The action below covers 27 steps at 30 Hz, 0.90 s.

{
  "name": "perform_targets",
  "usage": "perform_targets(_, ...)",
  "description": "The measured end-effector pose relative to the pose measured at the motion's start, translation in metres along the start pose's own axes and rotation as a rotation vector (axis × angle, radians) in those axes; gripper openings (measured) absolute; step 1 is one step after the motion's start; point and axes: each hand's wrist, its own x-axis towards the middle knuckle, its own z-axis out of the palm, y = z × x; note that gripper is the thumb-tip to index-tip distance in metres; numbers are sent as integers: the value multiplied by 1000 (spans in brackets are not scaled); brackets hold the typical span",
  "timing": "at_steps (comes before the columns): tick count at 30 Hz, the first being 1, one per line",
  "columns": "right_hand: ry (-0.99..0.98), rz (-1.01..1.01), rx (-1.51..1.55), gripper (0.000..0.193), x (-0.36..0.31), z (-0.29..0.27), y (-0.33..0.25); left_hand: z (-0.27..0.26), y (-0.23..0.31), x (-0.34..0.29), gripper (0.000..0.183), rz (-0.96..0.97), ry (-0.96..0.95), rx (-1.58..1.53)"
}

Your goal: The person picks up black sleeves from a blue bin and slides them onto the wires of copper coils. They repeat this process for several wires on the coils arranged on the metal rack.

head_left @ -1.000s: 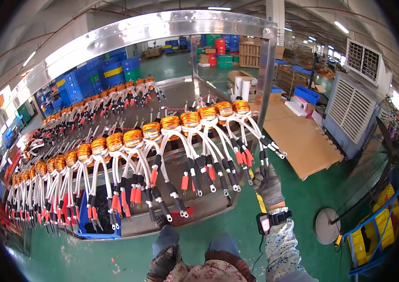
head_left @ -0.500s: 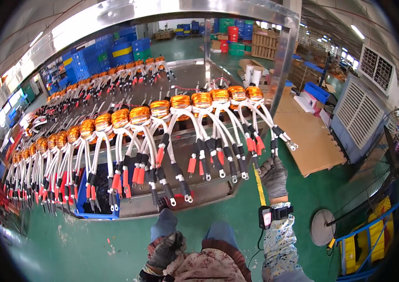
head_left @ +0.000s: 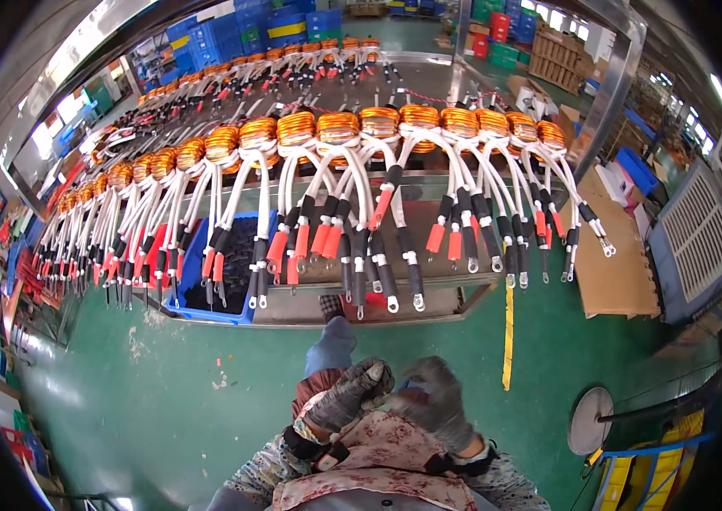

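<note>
My left hand (head_left: pixel 351 396), in a dark grey work glove, is closed in front of my body, its fingers curled; anything inside them is hidden. Close on its right is my right hand (head_left: pixel 436 400), also gloved, bent inward and smeared by motion, so its grip is unclear. Beyond both hands, a long row of copper-wound coils (head_left: pixel 338 129) lies along the edge of a metal rack (head_left: pixel 361 319). White-sleeved leads (head_left: pixel 359 183) hang down over that edge, with black sleeves, red sleeves (head_left: pixel 382 209) and ring terminals (head_left: pixel 418 301) at their ends.
Below the leads sits a blue bin (head_left: pixel 246 317) with dark parts. A second row of coils (head_left: pixel 272 55) lies farther back. Yellow tape (head_left: pixel 508 341) marks the green floor. At right are a cardboard sheet (head_left: pixel 621 281), an air cooler (head_left: pixel 697 238) and a round stand base (head_left: pixel 591 421).
My right hand has come back from the lead ends at the right to beside my left hand. My left hand has risen slightly. The head view has shifted, placing the coils higher and farther right.
</note>
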Motion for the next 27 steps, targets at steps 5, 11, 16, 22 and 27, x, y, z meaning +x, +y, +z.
perform_targets(5,149,-129,24,18,3,26,1,13,7,-8,21,-27,147,-60)
perform_targets(11,55,0,176,15,7,22,3,-13,-21,-4,17,8,65,-137)
perform_targets(16,159,81,476,15,4,15,9,-1,-10,2,18,-82,-14,-72)
perform_targets(22,694,-250,1177,6,35,-87,54,-3,-22,-3,24,-32,-13,-107)
perform_targets(27,436,32,1170,15,36,-184,100,-21,-36,0,25,-81,20,-64)
